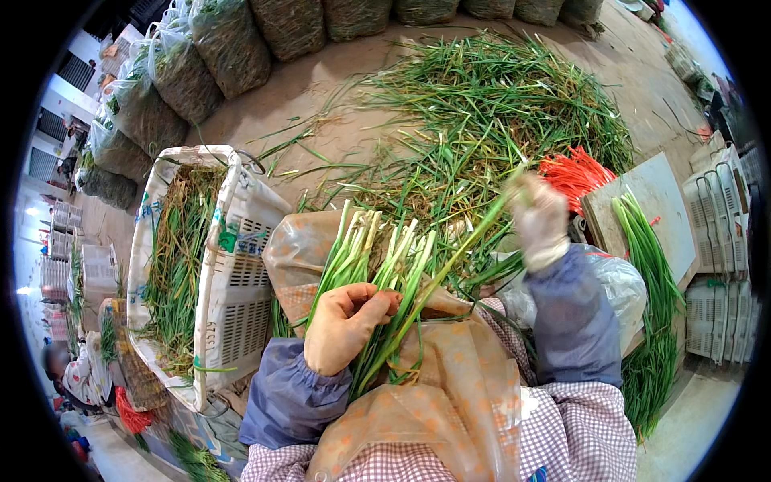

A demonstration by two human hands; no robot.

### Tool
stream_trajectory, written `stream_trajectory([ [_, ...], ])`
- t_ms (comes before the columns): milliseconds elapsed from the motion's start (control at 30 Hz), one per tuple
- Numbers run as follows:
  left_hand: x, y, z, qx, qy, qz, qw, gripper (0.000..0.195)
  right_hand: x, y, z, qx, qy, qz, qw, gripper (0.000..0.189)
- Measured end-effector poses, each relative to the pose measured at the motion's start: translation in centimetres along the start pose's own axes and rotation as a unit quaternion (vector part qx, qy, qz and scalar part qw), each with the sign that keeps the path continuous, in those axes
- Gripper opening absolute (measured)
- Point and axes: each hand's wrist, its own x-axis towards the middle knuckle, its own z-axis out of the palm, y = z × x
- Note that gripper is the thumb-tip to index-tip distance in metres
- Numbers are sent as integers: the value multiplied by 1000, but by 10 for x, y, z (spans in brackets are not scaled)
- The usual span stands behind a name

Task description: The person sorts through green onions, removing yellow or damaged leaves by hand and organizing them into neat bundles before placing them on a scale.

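My left hand [349, 325] grips a small bunch of Chinese chives [397, 277] over my lap, pale stem ends pointing away from me. More trimmed chive stems [349, 247] lie just beyond that hand, on an orange-patterned plastic apron [446, 349]. Raised to the right, my right hand [539, 214] is blurred by motion and wears a pale glove. Its fingers close on the upper end of a long yellowish-green stalk [464, 247], which slants down to the bunch. Both forearms have blue sleeve covers.
A white plastic crate [241, 265] at left holds leaf waste [181, 253]. Ahead, loose leaves [494, 102] cover the floor near red ties [578, 175]. A tidy chive bundle [650, 301] lies across a board [644, 205] at right. Stuffed sacks [229, 48] line the back; people work far left.
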Motion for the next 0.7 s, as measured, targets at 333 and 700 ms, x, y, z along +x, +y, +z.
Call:
stream_trajectory([
  [333,-3,2,23,179,-8,39,983,14,-37,-99,20,571,-314,308,694,24],
  [700,0,-12,11,386,-145,320,853,14,32,19,-30,319,116,134,931,14],
])
